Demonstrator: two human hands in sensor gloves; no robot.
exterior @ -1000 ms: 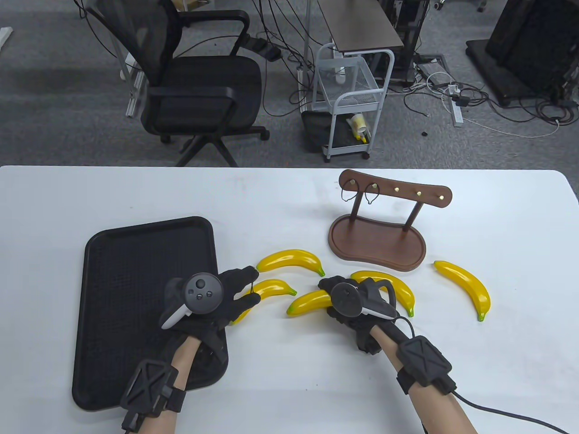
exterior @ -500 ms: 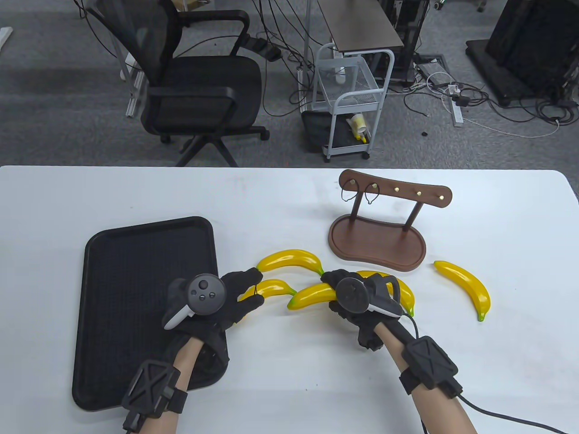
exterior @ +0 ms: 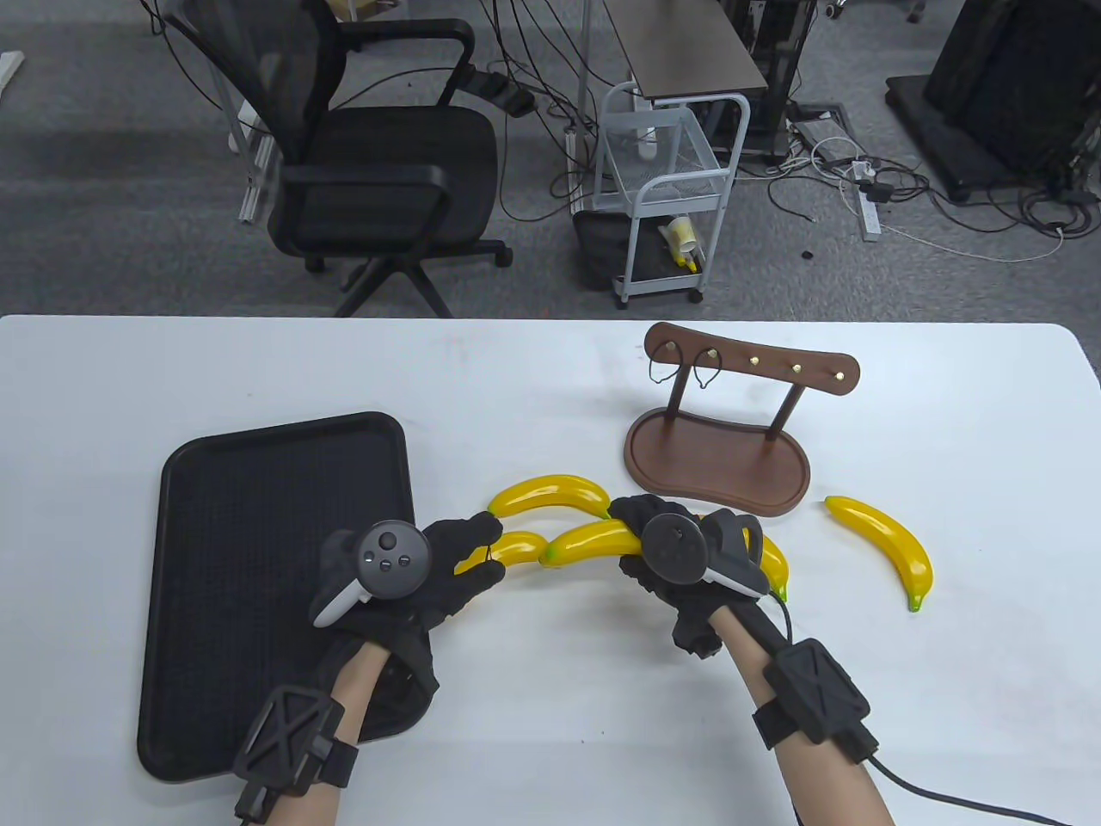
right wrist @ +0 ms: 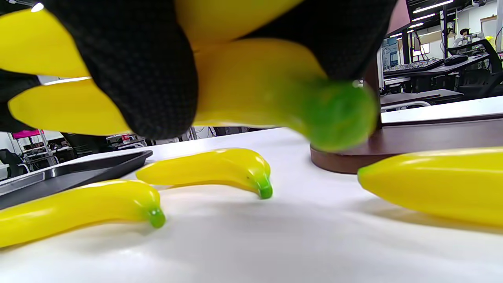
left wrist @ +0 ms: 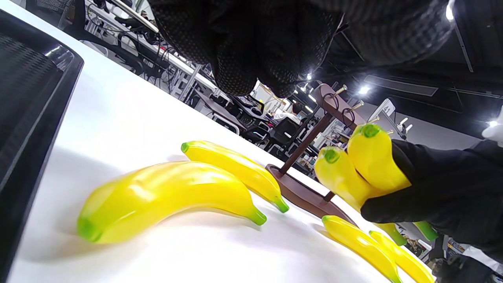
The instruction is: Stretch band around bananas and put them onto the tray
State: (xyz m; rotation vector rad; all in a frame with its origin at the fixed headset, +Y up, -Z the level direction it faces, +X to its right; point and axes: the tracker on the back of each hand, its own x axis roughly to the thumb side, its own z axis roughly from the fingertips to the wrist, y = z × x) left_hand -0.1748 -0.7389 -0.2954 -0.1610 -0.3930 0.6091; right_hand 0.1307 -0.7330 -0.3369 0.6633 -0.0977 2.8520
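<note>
Fingers of our right hand (exterior: 658, 551) curl round two bananas (left wrist: 355, 165) — lifted off the table and carried left toward the pair beside the tray (exterior: 206, 482). Our left hand (exterior: 430, 564) pinches the band (exterior: 488, 548), fingers spread — bundling looks imminent.

Yellow, black, brown on white

Bananas (exterior: 550, 492) yellow with green tips; tray (exterior: 258, 482) black, mesh-textured; stand (exterior: 718, 456) dark brown at 2 o'clock; table (exterior: 550, 714) white; gloves (exterior: 447, 559) black.
</note>
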